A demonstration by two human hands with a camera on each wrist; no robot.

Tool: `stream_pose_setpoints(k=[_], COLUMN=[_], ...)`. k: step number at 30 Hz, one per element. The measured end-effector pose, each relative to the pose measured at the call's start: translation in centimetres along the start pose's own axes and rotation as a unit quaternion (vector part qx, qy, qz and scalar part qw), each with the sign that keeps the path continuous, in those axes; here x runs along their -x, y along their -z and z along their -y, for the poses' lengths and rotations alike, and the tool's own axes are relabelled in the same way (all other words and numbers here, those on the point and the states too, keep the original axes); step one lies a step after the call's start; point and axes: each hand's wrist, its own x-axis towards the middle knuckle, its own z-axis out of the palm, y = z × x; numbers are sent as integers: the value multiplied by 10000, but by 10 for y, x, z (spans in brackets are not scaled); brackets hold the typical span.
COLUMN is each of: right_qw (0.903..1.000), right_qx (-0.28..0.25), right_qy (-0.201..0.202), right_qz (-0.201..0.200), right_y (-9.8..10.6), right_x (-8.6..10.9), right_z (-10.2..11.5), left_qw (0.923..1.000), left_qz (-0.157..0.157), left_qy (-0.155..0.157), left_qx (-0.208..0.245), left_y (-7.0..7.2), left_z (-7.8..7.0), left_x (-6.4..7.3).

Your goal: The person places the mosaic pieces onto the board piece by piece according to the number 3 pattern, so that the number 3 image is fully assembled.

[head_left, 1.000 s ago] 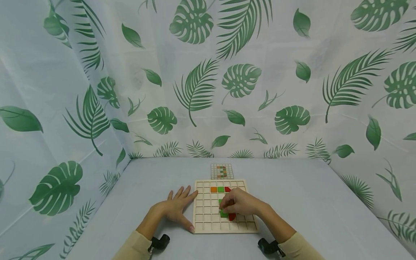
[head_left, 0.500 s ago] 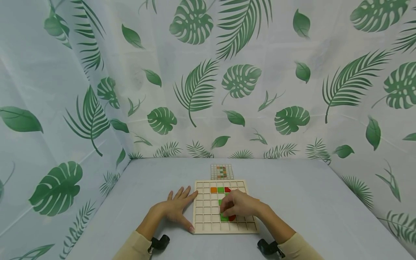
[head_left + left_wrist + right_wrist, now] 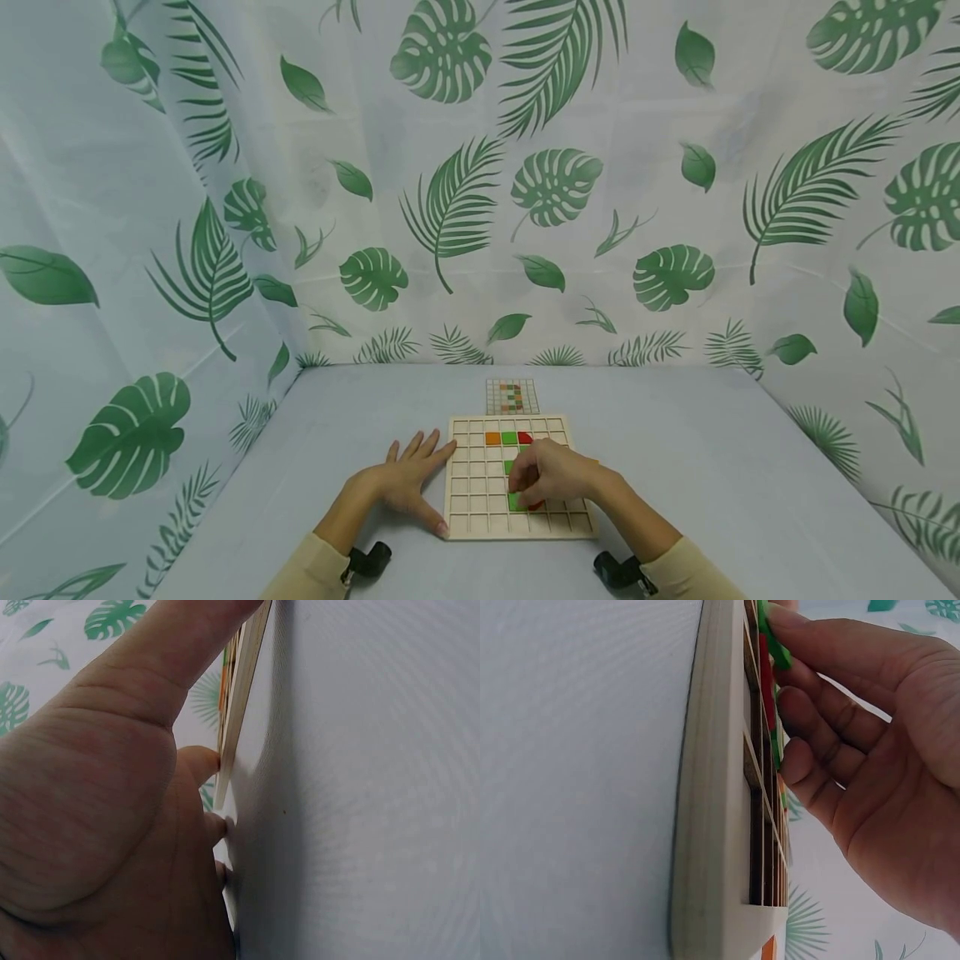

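Observation:
A pale wooden grid board [image 3: 468, 524] lies on the table. My left hand [image 3: 401, 483] rests palm down with spread fingers, its thumb and index fingertip touching the board's left edge. Over the board's middle, my right hand [image 3: 558, 472] pinches a tilted green tile [image 3: 780, 651] between thumb and index finger; its other fingers curl loosely. Beside that tile a red tile [image 3: 766, 682] sits in the grid. Along an upper row are an orange tile [image 3: 492, 438], a green square tile [image 3: 510, 437] and a red rounded tile [image 3: 525, 437]. Fingers hide some central cells.
Behind the board lies a small pattern card [image 3: 513, 396] with a coloured grid. An orange piece [image 3: 596, 461] shows just past the right wrist, by the board's right edge. A leaf-printed curtain [image 3: 465, 208] encloses the back and sides of the white table [image 3: 675, 467].
The right hand stays over the same cells, its thumb shifting slightly and covering more of the red tile. The orange piece by the right wrist has come into sight. The left hand is still.

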Motion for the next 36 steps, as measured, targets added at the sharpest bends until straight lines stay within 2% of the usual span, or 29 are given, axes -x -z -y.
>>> stream_pose_setpoints(k=[16, 24, 29, 33, 36], right_qw=[9997, 9989, 9952, 9904, 9885], right_qx=[222, 398, 559, 554, 522], right_qy=[-68, 231, 422, 367, 327], right_qz=[-38, -124, -690, -1208, -1380], right_y=[-1, 3, 13, 21, 26], right_x=[0, 2, 3, 6, 10], right_z=[2, -1, -6, -6, -5], left_qw=[10000, 10000, 10000, 10000, 10000], left_qz=[-30, -26, -18, -19, -12], left_qy=[-29, -27, -12, -18, -3], left_qx=[-22, -18, -29, -36, -13], left_y=[-1, -1, -1, -1, -1], left_z=[1, 1, 1, 0, 0], left_x=[0, -1, 0, 0, 0])
